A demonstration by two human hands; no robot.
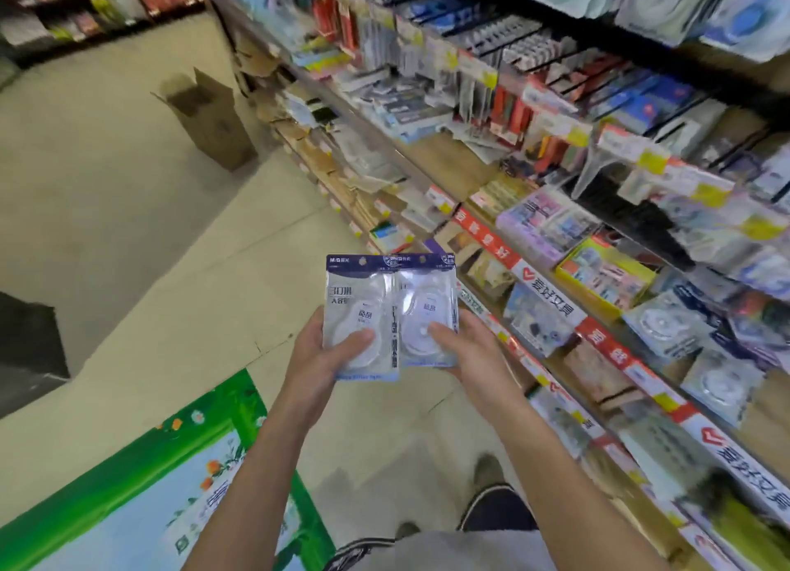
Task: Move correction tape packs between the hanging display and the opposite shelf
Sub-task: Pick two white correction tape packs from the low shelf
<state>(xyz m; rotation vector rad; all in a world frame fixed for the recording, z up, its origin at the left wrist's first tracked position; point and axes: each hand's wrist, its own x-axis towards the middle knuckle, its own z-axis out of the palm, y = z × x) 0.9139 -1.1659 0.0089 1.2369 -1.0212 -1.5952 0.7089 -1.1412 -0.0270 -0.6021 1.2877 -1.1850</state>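
I hold two correction tape packs side by side over the aisle floor, each a clear blister with a dark blue header. My left hand [318,357] grips the left pack [357,301] from below, thumb across its front. My right hand [464,352] grips the right pack [427,309] the same way. The packs overlap slightly at their inner edges. The stationery shelf [551,280] runs along my right, with more blister packs [667,327] lying on it. Hanging packs [654,2] show at the top right.
An open cardboard box [209,117] stands on the tiled floor ahead on the left. A green and blue printed panel [141,476] lies low on my left. A dark object [30,348] sits at the left edge. My shoes [491,485] are below.
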